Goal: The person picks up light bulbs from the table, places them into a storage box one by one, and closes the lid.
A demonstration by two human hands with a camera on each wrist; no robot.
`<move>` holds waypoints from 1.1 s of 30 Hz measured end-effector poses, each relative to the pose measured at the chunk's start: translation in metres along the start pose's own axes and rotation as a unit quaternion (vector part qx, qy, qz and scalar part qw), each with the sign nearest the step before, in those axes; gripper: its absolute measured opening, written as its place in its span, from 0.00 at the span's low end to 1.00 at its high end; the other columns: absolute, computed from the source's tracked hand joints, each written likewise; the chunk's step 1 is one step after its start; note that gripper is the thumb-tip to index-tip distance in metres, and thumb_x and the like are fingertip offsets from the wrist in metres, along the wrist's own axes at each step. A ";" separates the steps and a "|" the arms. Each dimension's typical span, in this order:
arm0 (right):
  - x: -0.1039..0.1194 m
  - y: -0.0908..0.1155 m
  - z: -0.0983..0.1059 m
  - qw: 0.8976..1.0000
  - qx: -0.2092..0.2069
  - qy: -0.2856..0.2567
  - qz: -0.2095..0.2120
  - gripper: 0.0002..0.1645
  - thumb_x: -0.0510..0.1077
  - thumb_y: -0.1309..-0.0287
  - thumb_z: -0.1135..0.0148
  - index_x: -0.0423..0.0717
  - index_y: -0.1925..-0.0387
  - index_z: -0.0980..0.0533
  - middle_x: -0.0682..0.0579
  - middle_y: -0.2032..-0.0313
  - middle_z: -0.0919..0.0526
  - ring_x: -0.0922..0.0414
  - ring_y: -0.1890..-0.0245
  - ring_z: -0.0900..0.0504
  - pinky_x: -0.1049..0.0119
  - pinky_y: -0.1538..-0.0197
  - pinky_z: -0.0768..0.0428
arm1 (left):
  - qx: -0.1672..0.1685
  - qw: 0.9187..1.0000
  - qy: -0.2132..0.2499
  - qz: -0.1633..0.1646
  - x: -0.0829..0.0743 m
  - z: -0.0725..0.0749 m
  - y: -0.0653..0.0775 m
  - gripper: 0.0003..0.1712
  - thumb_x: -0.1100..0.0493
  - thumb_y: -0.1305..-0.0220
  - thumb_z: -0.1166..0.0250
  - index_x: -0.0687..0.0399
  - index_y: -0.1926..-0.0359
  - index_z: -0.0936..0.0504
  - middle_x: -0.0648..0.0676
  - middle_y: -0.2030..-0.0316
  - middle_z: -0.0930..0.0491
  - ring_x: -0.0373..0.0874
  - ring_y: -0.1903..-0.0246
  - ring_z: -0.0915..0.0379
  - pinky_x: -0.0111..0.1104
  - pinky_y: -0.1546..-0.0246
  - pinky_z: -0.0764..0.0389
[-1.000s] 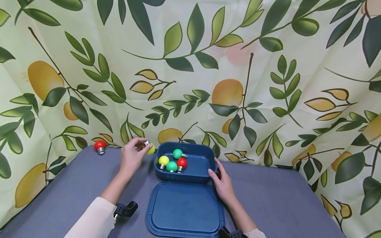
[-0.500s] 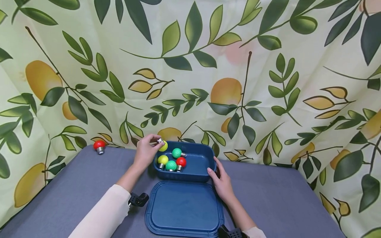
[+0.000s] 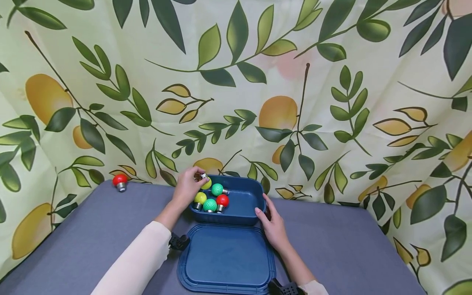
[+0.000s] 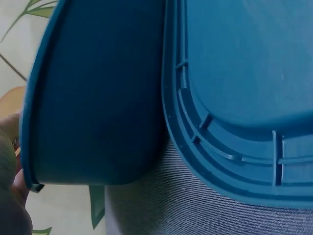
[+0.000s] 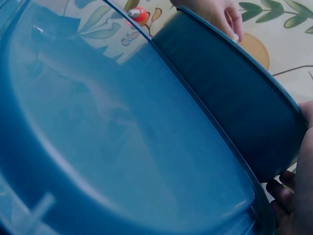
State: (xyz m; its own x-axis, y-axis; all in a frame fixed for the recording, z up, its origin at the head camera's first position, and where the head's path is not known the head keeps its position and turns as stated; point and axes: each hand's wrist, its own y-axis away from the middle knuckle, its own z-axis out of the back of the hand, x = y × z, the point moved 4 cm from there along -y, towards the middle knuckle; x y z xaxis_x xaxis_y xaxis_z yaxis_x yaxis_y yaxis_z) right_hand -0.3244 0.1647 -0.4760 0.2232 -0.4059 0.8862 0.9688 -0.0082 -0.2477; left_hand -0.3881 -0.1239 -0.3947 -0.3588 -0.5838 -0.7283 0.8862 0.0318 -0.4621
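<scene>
In the head view my left hand pinches a yellow light bulb by its metal base, over the left back corner of a dark blue plastic box. Inside the box lie a second yellow bulb, two green bulbs and a red bulb. My right hand grips the box's right end, thumb over the rim. From the right wrist, the right fingers show against the box's outer wall. The left wrist view has the box wall hiding the bulbs.
A matching blue lid lies flat on the grey cloth-covered table, right in front of the box. Another red bulb rests at the table's far left corner. A leaf-patterned curtain hangs behind the table.
My left hand has carried the yellow bulb rightward, from left of the box to over its left back corner. The right hand keeps its grip on the box.
</scene>
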 end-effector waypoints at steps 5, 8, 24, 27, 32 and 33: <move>0.003 0.001 0.001 1.000 -0.001 -0.002 0.003 0.38 0.55 0.28 0.42 0.58 0.22 0.42 0.40 0.33 0.24 0.45 0.33 0.24 0.44 0.32 0.28 | -0.001 1.000 -0.023 0.014 0.005 -0.003 0.000 0.16 0.61 0.40 0.26 0.62 0.53 0.15 0.61 0.56 0.14 0.56 0.54 0.18 0.47 0.49 0.17; 0.004 0.001 0.001 1.000 0.000 -0.003 0.005 0.38 0.56 0.28 0.43 0.58 0.22 0.42 0.40 0.33 0.24 0.45 0.33 0.24 0.44 0.32 0.28 | -0.012 0.998 -0.046 0.031 0.010 -0.004 0.001 0.16 0.58 0.40 0.26 0.58 0.52 0.14 0.60 0.55 0.13 0.57 0.50 0.20 0.49 0.47 0.21; 0.002 0.001 0.000 1.000 0.001 -0.008 0.007 0.38 0.56 0.28 0.43 0.57 0.22 0.42 0.40 0.31 0.26 0.44 0.31 0.25 0.42 0.31 0.29 | 0.000 0.994 -0.101 0.034 0.013 -0.008 0.004 0.17 0.58 0.42 0.25 0.57 0.52 0.12 0.60 0.53 0.11 0.58 0.51 0.17 0.49 0.50 0.19; 0.003 0.000 0.001 1.000 0.001 -0.013 0.008 0.38 0.56 0.28 0.43 0.57 0.22 0.42 0.40 0.32 0.25 0.45 0.32 0.25 0.42 0.30 0.29 | 0.010 0.993 -0.113 0.036 0.012 -0.008 0.004 0.16 0.57 0.42 0.25 0.56 0.52 0.12 0.59 0.54 0.11 0.58 0.52 0.16 0.49 0.52 0.19; 0.001 0.000 0.001 1.000 0.001 -0.004 0.005 0.38 0.55 0.28 0.43 0.57 0.22 0.42 0.41 0.32 0.25 0.46 0.32 0.24 0.44 0.31 0.29 | 0.031 0.991 -0.121 0.053 0.013 -0.010 0.004 0.16 0.56 0.41 0.25 0.54 0.51 0.12 0.58 0.53 0.11 0.56 0.53 0.16 0.49 0.54 0.19; 0.001 0.000 0.001 1.000 0.001 -0.002 0.005 0.38 0.55 0.28 0.43 0.56 0.22 0.42 0.41 0.31 0.25 0.46 0.32 0.24 0.44 0.31 0.28 | 0.035 0.990 -0.121 0.056 0.013 -0.010 0.004 0.16 0.56 0.40 0.26 0.54 0.51 0.12 0.58 0.53 0.11 0.56 0.53 0.16 0.49 0.54 0.19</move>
State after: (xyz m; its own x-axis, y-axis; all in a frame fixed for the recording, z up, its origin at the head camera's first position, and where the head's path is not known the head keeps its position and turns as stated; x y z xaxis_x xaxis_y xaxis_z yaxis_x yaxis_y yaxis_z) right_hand -0.3244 0.1649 -0.4749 0.2327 -0.4026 0.8853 0.9668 -0.0031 -0.2555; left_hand -0.3920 -0.1231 -0.4114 -0.1842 -0.7580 -0.6257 0.9375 0.0558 -0.3436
